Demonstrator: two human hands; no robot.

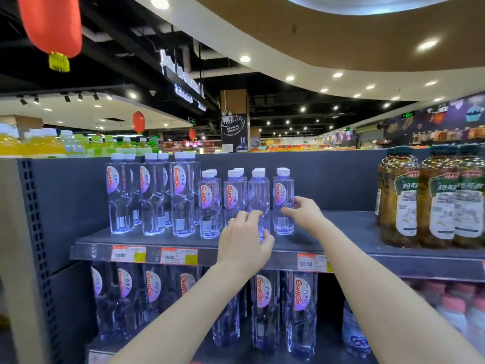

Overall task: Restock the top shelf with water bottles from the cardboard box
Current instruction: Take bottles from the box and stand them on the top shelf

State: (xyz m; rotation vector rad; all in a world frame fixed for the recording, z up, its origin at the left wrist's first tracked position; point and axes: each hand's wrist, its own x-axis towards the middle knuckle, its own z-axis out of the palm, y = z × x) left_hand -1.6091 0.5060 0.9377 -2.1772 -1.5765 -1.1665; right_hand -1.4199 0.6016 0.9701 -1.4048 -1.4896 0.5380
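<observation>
On the grey top shelf [351, 229] stand several clear water bottles with white caps and red-pink labels: tall ones [152, 195] at the left, shorter ones [210, 203] to their right. My left hand [244, 240] wraps its fingers around the lower part of a short bottle [258, 191] whose label faces away. My right hand [304, 214] touches the side of the rightmost short bottle [283, 200] with thumb and fingertips. The cardboard box is not in view.
Brown tea bottles [430, 200] fill the shelf's right end, with bare shelf between them and the water. Price tags [178, 256] line the shelf edge. Larger water bottles [265, 308] stand on the shelf below. A perforated upright [34, 232] bounds the left.
</observation>
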